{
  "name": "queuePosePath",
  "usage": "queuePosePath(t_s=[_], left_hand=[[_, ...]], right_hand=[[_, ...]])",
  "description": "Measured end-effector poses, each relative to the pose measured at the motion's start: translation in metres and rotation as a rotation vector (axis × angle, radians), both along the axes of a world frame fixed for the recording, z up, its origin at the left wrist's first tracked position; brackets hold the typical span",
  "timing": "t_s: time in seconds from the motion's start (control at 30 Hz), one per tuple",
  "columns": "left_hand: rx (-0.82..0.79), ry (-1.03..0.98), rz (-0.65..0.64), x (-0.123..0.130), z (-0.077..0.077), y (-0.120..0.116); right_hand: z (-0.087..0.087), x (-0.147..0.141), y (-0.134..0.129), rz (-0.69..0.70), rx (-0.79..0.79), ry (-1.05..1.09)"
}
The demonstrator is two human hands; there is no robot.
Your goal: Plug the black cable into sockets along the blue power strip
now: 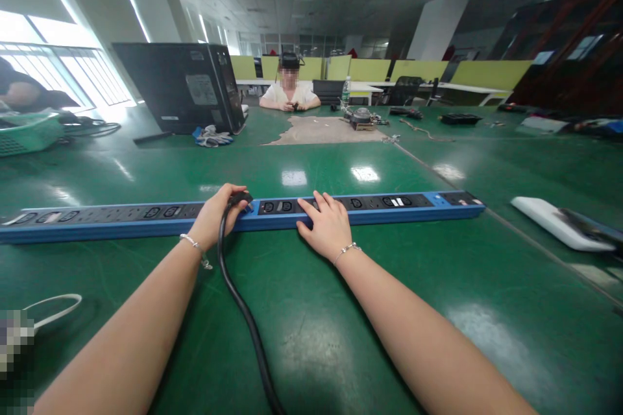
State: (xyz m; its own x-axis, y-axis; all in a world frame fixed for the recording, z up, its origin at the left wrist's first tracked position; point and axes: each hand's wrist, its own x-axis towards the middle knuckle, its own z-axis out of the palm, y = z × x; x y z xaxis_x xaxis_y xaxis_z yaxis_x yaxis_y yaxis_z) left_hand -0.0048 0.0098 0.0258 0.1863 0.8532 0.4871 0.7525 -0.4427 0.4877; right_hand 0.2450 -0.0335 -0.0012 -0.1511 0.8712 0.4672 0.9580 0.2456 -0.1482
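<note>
A long blue power strip (272, 220) with black socket panels lies across the green table in front of me. My left hand (217, 214) is closed around a black power plug (241, 197), just over the strip left of its middle. From that plug a thick black cable (243, 308) hangs over the strip's near side and runs toward me, out of the bottom of the view. My right hand (327, 224) lies with its fingers spread on top of the strip, right of the plug, covering some of the sockets. Nothing shows in its grasp.
A black computer case (180, 87) stands at the back left, with gloves (213, 136) beside it. A green basket (34, 133) is far left. Another person (289, 91) sits across the table (311, 168). A white device (559, 224) lies at the right.
</note>
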Motion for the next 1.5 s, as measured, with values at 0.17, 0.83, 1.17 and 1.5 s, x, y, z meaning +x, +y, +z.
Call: queuePosePath(t_s=[0.17, 0.83, 1.17, 1.5], left_hand=[[0.021, 0.070, 0.003, 0.000, -0.002, 0.004], [0.198, 0.289, -0.096, 0.004, -0.016, -0.007], [0.151, 0.251, -0.033, 0.009, -0.016, -0.012], [0.252, 0.062, 0.052, 0.016, -0.015, -0.014]], right_hand=[[0.000, 0.000, 0.000, 0.005, 0.008, 0.007], [-0.002, -0.001, 0.000, -0.007, 0.012, 0.002], [-0.002, -0.001, 0.001, -0.009, 0.006, -0.014], [-0.004, 0.000, 0.001, 0.001, 0.044, -0.012]])
